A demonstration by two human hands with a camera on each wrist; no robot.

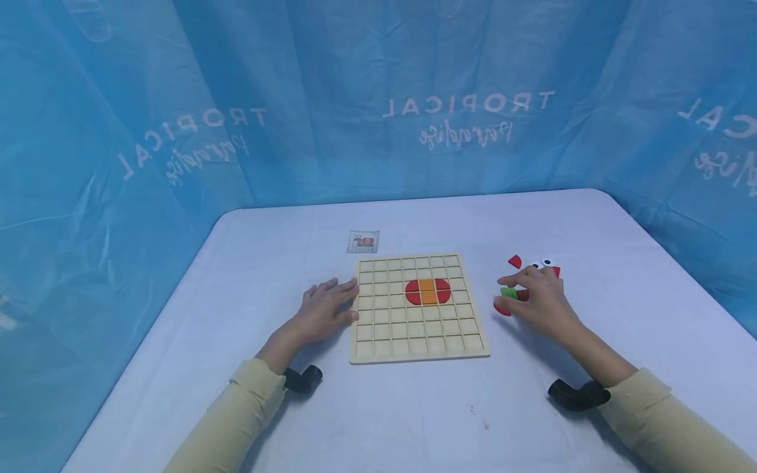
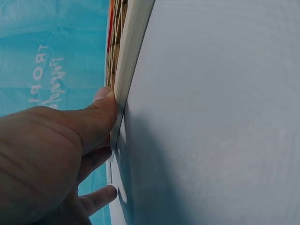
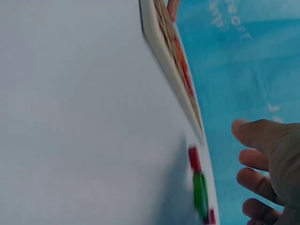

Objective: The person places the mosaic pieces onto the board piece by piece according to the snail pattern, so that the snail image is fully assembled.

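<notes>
At centre right, the empty right hand (image 1: 539,301), relaxed, part-hides an eye piece (image 1: 535,265); the left hand (image 1: 322,311), unclenched, touches the gridded board (image 1: 381,330).

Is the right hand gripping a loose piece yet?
No, in the right wrist view the right hand holds nothing, and the green piece lies clear of its fingers.

Blue curtain (image 1: 367,164), mirrored white lettering (image 1: 468,102), white table (image 1: 284,243)
</notes>
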